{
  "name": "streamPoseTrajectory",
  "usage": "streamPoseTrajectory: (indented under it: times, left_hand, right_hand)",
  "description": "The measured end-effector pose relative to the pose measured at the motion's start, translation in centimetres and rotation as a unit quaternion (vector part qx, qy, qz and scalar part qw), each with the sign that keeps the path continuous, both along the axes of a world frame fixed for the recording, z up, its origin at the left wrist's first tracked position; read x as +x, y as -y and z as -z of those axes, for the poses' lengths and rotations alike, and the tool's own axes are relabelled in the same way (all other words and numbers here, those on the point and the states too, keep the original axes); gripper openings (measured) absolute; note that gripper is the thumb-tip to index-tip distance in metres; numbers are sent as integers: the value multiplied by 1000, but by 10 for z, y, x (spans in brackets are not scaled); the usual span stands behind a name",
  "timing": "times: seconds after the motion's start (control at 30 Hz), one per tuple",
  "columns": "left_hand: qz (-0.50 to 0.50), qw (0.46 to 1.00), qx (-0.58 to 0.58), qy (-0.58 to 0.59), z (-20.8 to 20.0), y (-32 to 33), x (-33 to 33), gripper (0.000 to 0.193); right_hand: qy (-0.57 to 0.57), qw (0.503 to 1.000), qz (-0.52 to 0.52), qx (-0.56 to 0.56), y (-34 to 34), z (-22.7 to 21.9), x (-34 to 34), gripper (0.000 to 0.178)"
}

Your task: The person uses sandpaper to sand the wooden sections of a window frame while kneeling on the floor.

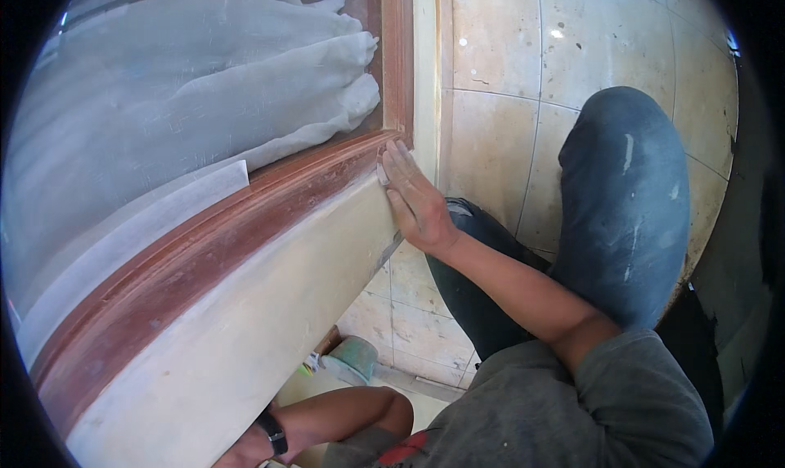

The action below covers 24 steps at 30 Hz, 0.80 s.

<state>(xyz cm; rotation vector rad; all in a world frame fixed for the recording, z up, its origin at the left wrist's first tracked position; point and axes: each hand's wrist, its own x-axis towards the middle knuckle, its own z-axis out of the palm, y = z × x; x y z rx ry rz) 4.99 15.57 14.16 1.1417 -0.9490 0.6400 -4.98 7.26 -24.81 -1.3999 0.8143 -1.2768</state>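
Note:
My right hand [415,202] presses against the corner of a reddish-brown wooden window frame [221,231], where the frame meets a cream-painted sill [270,304]. Its fingers lie straight and close together. Under the fingertips shows the edge of a small pale folded sheet [382,172], like sandpaper, mostly hidden by the hand. Whitish dust streaks the wood along the sill. My left hand [244,450] is at the bottom edge, beside the sill, with a black watch [273,432] on the wrist; its fingers are out of sight.
Behind the glass, a grey-white cloth [204,67] hangs in folds, and a white paper strip [147,231] runs along the frame. A greenish bucket [353,357] stands below the sill. My bent knees in paint-marked jeans [625,198] are over the stained tile floor [499,141].

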Motion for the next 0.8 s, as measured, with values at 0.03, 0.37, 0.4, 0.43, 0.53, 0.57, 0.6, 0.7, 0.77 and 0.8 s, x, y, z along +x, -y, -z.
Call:
streamPoseTrajectory:
  times: [0.03, 0.37, 0.4, 0.43, 0.53, 0.57, 0.6, 0.7, 0.77, 0.8]
  left_hand:
    - [207, 974, 37, -78, -3, -19, 7, 51]
    - [29, 999, 19, -31, 5, 11, -27, 66]
    - [24, 999, 19, -29, 5, 4, -29, 66]
    - [48, 998, 22, -42, 6, 2, -30, 63]
    - [175, 980, 35, -85, -12, -13, -15, 59]
    - [266, 955, 58, -121, -21, -24, -5, 57]
    - [345, 921, 86, -159, -25, -40, 5, 56]
    - [473, 836, 147, -236, -49, -71, 0, 52]
    - [494, 839, 117, -196, -44, -60, 6, 44]
    - [496, 844, 104, -176, -40, -56, 6, 41]
  right_hand:
    - [5, 993, 25, 114, -5, 0, -3, 58]
    - [80, 989, 15, 125, -5, -64, 3, 52]
    - [137, 989, -11, 59, -5, -73, 0, 56]
    - [83, 996, -4, -18, -14, -30, 1, 58]
    - [72, 968, 16, 239, -9, -7, -2, 61]
    - [71, 968, 18, 238, -8, -24, -1, 61]
    - [111, 987, 16, 117, -7, -57, 2, 59]
    - [111, 991, 11, -76, -1, -75, 9, 55]
    - [149, 982, -9, 114, -5, -5, -1, 53]
    - [149, 982, -12, 113, -3, -8, -3, 53]
